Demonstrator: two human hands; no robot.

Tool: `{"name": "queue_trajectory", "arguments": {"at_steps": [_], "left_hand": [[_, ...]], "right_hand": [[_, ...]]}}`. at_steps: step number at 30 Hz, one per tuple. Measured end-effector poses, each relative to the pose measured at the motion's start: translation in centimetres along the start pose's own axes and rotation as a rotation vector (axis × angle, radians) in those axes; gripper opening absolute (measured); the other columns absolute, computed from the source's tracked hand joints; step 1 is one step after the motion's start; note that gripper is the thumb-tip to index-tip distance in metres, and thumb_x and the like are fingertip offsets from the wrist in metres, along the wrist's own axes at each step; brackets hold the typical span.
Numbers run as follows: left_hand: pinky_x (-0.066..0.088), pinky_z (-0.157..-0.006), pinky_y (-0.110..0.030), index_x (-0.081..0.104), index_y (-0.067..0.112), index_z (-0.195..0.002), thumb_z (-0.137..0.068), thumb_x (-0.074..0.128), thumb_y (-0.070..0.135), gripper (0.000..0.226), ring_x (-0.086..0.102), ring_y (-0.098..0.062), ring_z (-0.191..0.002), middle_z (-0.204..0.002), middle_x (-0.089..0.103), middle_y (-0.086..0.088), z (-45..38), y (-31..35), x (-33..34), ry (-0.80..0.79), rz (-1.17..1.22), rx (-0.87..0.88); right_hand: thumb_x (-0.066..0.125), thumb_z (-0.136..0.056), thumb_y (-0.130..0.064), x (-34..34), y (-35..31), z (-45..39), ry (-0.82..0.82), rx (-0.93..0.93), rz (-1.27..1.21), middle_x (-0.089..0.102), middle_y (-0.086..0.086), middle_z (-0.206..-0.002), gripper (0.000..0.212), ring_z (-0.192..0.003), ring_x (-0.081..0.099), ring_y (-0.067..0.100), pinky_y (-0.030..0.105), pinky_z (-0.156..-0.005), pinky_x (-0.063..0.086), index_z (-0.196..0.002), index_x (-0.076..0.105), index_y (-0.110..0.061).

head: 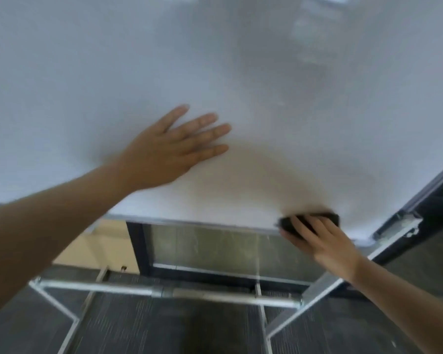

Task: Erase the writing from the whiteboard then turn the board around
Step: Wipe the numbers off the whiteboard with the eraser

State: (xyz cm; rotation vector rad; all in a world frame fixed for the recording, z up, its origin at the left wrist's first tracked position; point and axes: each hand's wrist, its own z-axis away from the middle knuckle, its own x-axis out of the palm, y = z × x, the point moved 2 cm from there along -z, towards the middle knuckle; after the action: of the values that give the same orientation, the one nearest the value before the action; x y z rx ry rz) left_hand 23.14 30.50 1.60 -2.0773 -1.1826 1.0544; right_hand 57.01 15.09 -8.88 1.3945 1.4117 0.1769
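Whiteboard (241,72) fills the upper part of the view, from 9 o'clock across to 3 o'clock, mounted on a metal stand (164,292) whose bars cross the carpeted floor (177,333) at 6 o'clock. No writing can be made out on the visible surface, though the view is blurred and faint marks could be missed.

Left hand (169,152) is laid flat on the board, left of centre, fingers (202,123) spread slightly and pointing toward 2 o'clock. Right hand (315,238) is seen at 4 o'clock, at the board's lower edge, its fingers curled over a black eraser (317,218) that is pressed against the surface just above the frame.

Risks, as judged from this position: the eraser is worked so close to the lower edge that it may slip off the board and be dropped. Pressure from the flat left hand may tilt or roll the board if the stand is not locked. Smears may be left where the palm rests on the surface. When the board is turned, feet or shins may be caught by the low bars of the stand.

Containers: none is visible, and no tray can be made out along the lower edge.
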Motion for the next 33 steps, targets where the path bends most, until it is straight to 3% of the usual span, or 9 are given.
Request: {"name": "queue_trajectory", "arguments": {"at_steps": [4,8,11,14,18,21,26,29,33], "left_hand": [[0.006,-0.120,-0.051,0.029,0.019,-0.151,-0.091,0.044,0.017,0.062,0.004,-0.028,-0.152,-0.165,0.001,-0.007,0.2,1.0,-0.2,-0.054,0.010,-0.015],[0.006,-0.121,-0.050,0.037,0.023,-0.147,-0.087,0.045,0.018,0.060,0.005,-0.026,-0.152,-0.165,0.003,-0.005,-0.5,1.7,-1.0,-0.068,0.012,-0.019],[0.012,-0.119,-0.051,0.043,0.023,-0.143,-0.084,0.047,0.019,0.059,0.016,-0.027,-0.150,-0.164,0.015,-0.004,-0.4,2.3,-1.5,-0.108,0.012,-0.025],[0.017,-0.117,-0.053,0.047,0.024,-0.140,-0.094,0.035,0.014,0.049,0.031,-0.028,-0.143,-0.155,0.035,0.000,-0.6,2.2,-1.8,-0.124,-0.040,-0.037],[0.023,-0.113,-0.053,0.056,0.026,-0.128,-0.104,0.028,0.019,0.038,0.032,-0.029,-0.140,-0.141,0.055,0.000,-0.4,2.5,-2.3,-0.141,-0.099,-0.115],[0.020,-0.114,-0.051,0.058,0.027,-0.129,-0.107,0.029,0.027,0.037,0.029,-0.030,-0.142,-0.146,0.052,-0.001,1.4,2.9,-2.4,-0.224,-0.162,-0.154],[0.003,-0.121,-0.049,0.050,0.034,-0.133,-0.108,0.014,0.031,0.043,0.011,-0.029,-0.149,-0.164,0.016,-0.006,3.1,2.2,-1.6,-0.259,-0.258,-0.197],[0.017,-0.118,-0.049,0.055,0.031,-0.133,-0.106,0.028,0.033,0.038,0.027,-0.026,-0.144,-0.151,0.046,-0.001,2.2,1.3,-2.9,-0.178,-0.222,-0.262],[0.025,-0.113,-0.054,0.052,0.026,-0.138,-0.100,0.033,0.022,0.043,0.032,-0.027,-0.144,-0.149,0.047,-0.005,1.7,-1.5,-4.0,-0.127,-0.107,-0.310]], "right_hand": [[0.023,-0.102,0.004,-2.1,4.1,2.5,-0.014,0.118,0.023,0.051,0.016,-0.120,0.046,-0.096,0.051,0.034,0.048,-0.080,0.046,-0.134,0.047,-0.020],[0.054,-0.091,-0.021,-5.3,7.9,-1.9,0.192,0.381,-0.106,0.055,0.015,-0.118,0.034,-0.090,0.055,0.034,0.043,-0.079,0.044,-0.125,0.058,-0.022],[0.058,-0.088,-0.030,-8.6,12.2,-5.6,0.377,0.593,-0.237,0.059,0.025,-0.117,0.043,-0.088,0.061,0.041,0.045,-0.079,0.050,-0.125,0.063,-0.009],[0.059,-0.086,-0.029,-12.7,16.1,-8.2,0.603,0.854,-0.252,0.051,0.027,-0.116,0.050,-0.092,0.052,0.036,0.028,-0.088,0.041,-0.123,0.057,0.004],[0.051,-0.087,-0.047,-15.0,21.1,-8.9,0.681,1.151,-0.388,0.049,0.026,-0.123,0.064,-0.104,0.051,0.041,0.042,-0.093,0.044,-0.135,0.053,-0.004],[0.047,-0.084,-0.057,-15.7,23.6,-9.0,0.701,1.237,-0.401,0.048,0.021,-0.128,0.070,-0.110,0.050,0.038,0.043,-0.097,0.044,-0.139,0.049,-0.014],[0.064,-0.086,-0.052,-16.1,25.2,-11.3,0.746,1.258,-0.376,0.047,0.021,-0.125,0.067,-0.106,0.051,0.044,0.053,-0.090,0.048,-0.137,0.052,-0.011],[0.067,-0.087,-0.026,-16.0,24.8,-12.9,0.797,1.277,-0.352,0.041,0.020,-0.126,0.058,-0.110,0.045,0.045,0.054,-0.090,0.046,-0.139,0.049,-0.010],[0.062,-0.089,-0.033,-14.9,24.0,-15.6,0.825,1.301,-0.413,0.041,0.016,-0.132,0.059,-0.117,0.044,0.042,0.049,-0.098,0.044,-0.143,0.041,-0.023]]}}
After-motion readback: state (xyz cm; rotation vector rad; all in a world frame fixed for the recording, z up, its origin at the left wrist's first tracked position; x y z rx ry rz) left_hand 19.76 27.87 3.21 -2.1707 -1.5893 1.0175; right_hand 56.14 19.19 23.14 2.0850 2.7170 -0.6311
